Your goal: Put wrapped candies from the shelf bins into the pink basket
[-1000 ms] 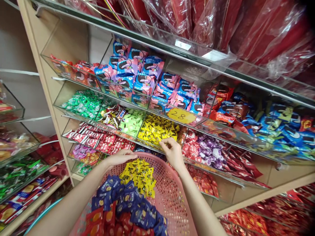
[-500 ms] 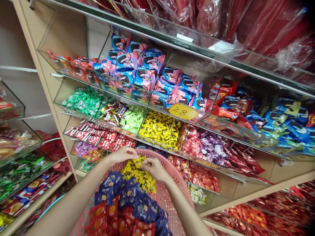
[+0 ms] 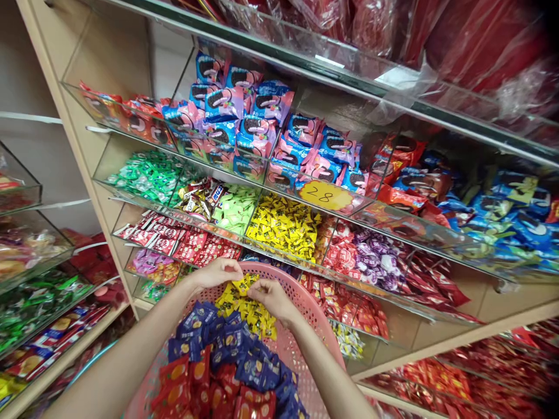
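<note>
My left hand (image 3: 218,273) reaches over the far rim of a pink perforated plastic basket (image 3: 321,317), its fingertips pinched on a yellow-wrapped candy (image 3: 243,283). Close beside it, my right hand (image 3: 274,299) is also pinched, with its thumb and forefinger at the same candy. Beneath both hands lies a pile of yellow-wrapped candies (image 3: 257,321). Nearer to me in the basket are dark blue packets (image 3: 257,364), and nearest are red packets (image 3: 213,396). The fingers partly cover the pinched candy.
Clear-fronted shelf bins rise just beyond the basket. They hold yellow candies (image 3: 286,227), green candies (image 3: 146,174), blue-and-pink cookie packs (image 3: 255,134) and purple candies (image 3: 379,256). A yellow "28" tag (image 3: 325,195) hangs on one bin front. More shelves stand left and lower right.
Both hands stay almost in place above the yellow candies, with only slight finger movement. The view has shifted slightly.
</note>
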Tool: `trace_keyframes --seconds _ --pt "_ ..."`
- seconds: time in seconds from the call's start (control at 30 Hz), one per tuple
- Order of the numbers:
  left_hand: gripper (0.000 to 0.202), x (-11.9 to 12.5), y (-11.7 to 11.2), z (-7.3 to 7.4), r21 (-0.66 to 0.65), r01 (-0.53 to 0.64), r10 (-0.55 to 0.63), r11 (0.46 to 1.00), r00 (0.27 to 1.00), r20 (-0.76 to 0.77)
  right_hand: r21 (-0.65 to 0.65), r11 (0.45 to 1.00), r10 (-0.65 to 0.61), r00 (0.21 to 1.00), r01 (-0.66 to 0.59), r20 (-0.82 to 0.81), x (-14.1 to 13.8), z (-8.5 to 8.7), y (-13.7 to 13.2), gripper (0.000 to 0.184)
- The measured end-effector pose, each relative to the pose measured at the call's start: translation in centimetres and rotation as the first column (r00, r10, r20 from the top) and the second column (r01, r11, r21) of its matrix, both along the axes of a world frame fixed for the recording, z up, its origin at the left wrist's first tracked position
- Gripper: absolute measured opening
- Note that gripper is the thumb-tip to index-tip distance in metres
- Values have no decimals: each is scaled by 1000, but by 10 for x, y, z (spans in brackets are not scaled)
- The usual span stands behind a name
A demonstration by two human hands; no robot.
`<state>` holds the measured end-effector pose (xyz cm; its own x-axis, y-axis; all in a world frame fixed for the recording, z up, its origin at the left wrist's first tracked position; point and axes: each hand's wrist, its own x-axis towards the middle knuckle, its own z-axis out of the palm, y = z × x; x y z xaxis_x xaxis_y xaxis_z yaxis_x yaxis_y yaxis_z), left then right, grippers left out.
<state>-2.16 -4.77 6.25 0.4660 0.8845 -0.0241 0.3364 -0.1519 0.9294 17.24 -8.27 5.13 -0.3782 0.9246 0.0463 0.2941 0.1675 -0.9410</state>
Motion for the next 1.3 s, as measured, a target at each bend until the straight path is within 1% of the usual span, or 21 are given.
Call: trace_keyframes --seconds 0.1,0.2,0.37,0.5,0.63,0.73,0.83,0.93,1.03,1.1,1.2,1.3 --pt "32 0 -2 2 -1 -9 9 1000 1000 3 -98 995 -29 995 19 -94 -1 -2 0 19" --pt "33 1 -3 3 -4 -20 20 1000 1000 4 -174 983 -77 987 51 -144 -4 -5 -1 20" --pt "34 3 -3 4 21 -56 56 998 998 -1 -328 940 -166 962 88 -216 -7 -10 -2 25" --pt "33 4 -2 5 26 -60 59 998 998 19 -375 923 -203 937 87 -284 -7 -11 -2 28" --pt "33 5 -1 5 28 -74 73 997 997 40 -421 906 -217 902 43 -374 -13 -9 -5 30" --pt "34 5 0 4 23 -68 67 997 997 48 -412 910 -218 895 43 -389 -18 -8 -7 29" --pt "36 6 -1 4 8 -41 41 999 998 56 -350 931 -237 898 101 -371 -13 -5 -4 28" --pt "38 7 -3 6 -31 -59 61 998 996 57 -293 935 -299 887 200 -351 4 -3 4 28" --pt "38 9 -5 10 -50 -93 96 994 994 49 -287 908 -393 857 304 -335 25 -5 11 28" --pt "38 9 -7 12 -53 -91 94 994 994 50 -308 888 -433 844 340 -317 36 -11 14 28" --pt "40 8 -8 12 -57 -88 91 994 995 49 -336 880 -434 854 335 -286 44 -19 16 26" --pt "41 8 -7 11 -47 -86 88 995 996 34 -345 891 -398 874 295 -280 46 -24 16 24"
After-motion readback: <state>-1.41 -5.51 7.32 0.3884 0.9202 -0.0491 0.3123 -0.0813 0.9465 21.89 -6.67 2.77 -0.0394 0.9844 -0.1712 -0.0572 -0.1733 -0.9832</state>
